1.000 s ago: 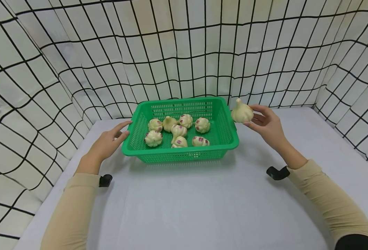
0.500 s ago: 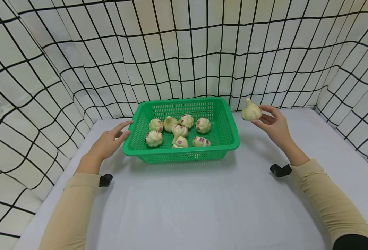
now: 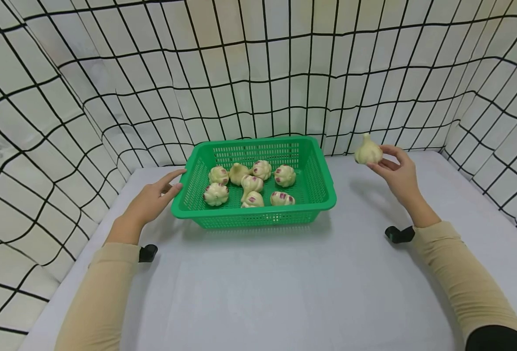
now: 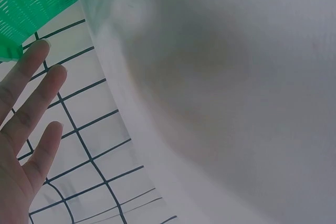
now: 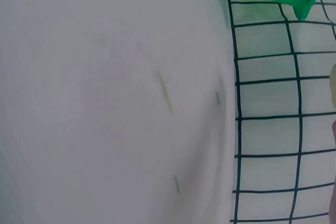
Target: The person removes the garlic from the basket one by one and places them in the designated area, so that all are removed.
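Observation:
My right hand [image 3: 402, 178] pinches a pale garlic bulb [image 3: 368, 151] between thumb and fingertips. It holds the bulb, stem upward, above the table to the right of a green plastic basket [image 3: 258, 220]. Only a sliver of that bulb [image 5: 333, 86] shows at the edge of the right wrist view. Several more garlic bulbs [image 3: 251, 184], most with purple patches, lie inside the basket. My left hand [image 3: 148, 204] is at the basket's left side, fingertips right at the rim. Extended fingers [image 4: 39, 106] of this hand appear below the basket's corner in the left wrist view.
A white table [image 3: 258, 287] spreads beneath everything. Black grid netting [image 3: 258, 73] over pale walls encloses the back and both sides, close behind the basket. Small thin shreds [image 5: 165, 93] lie on the white surface in the right wrist view.
My right hand has carried the garlic bulb rightward, away from the basket's right rim, and slightly up. The left hand and the basket have stayed in place.

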{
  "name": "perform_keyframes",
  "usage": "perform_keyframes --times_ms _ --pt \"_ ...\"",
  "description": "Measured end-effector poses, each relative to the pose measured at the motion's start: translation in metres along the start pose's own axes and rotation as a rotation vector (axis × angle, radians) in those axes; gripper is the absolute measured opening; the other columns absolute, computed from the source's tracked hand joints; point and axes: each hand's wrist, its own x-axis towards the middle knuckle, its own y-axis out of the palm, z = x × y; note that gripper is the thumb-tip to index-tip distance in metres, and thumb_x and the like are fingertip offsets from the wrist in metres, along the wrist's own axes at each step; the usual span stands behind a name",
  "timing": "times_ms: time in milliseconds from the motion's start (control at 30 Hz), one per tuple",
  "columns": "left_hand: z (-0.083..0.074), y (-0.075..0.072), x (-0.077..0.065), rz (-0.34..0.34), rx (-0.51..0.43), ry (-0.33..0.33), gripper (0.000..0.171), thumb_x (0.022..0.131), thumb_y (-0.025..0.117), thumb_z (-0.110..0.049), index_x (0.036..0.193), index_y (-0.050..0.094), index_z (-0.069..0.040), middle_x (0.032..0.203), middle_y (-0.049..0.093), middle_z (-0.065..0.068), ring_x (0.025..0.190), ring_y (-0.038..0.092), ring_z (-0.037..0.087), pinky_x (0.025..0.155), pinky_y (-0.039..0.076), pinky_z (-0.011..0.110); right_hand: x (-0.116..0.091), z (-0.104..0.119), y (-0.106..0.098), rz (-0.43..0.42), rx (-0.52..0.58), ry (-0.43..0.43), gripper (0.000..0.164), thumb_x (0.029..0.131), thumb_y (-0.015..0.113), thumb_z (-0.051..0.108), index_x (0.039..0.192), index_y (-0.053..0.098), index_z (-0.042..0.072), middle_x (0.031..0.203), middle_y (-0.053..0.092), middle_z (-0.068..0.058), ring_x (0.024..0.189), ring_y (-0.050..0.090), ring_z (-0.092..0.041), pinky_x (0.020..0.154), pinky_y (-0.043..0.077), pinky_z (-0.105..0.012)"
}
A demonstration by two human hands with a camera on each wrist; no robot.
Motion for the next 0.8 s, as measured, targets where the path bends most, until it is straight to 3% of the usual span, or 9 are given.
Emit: perform_keyframes --times_ms 267,400,500,800 --pt "-0.001 -0.002 -0.001 0.0 0.006 -0.001 0.064 0.11 0.034 -0.055 0.164 0.027 -0.022 0.127 0.063 0.032 0.114 0.06 0.05 0.091 0.046 0.069 0.007 -0.005 -0.014 -0.009 -0.075 0.081 0.054 0.093 0.073 -0.002 0.142 0.052 0.004 0.124 0.049 0.007 0.101 0.063 0.003 0.086 0.049 -0.01" --pt "0.0 -0.001 -0.001 0.002 0.008 0.001 0.063 0.11 0.034 -0.055 0.164 0.027 -0.022 0.128 0.062 0.033 0.115 0.06 0.05 0.091 0.046 0.069 0.009 -0.007 -0.022 0.031 -0.207 0.129 0.063 0.097 0.071 0.008 0.152 0.042 0.001 0.125 0.046 0.008 0.1 0.059 0.007 0.086 0.048 -0.008" --pt "0.0 -0.001 -0.001 0.004 0.008 0.002 0.063 0.11 0.034 -0.054 0.164 0.027 -0.022 0.128 0.062 0.033 0.115 0.06 0.05 0.091 0.046 0.069 0.009 -0.008 -0.027 0.061 -0.284 0.167 0.068 0.099 0.07 0.013 0.156 0.036 0.001 0.132 0.044 0.002 0.101 0.055 0.007 0.085 0.047 -0.008" --pt "0.001 -0.001 -0.001 -0.004 -0.001 0.015 0.062 0.11 0.035 -0.053 0.163 0.028 -0.021 0.128 0.062 0.033 0.115 0.06 0.051 0.091 0.046 0.069 0.012 -0.018 -0.043 0.091 -0.343 0.256 0.07 0.102 0.063 0.015 0.161 0.028 0.002 0.147 0.035 -0.015 0.106 0.05 0.003 0.083 0.044 -0.005"
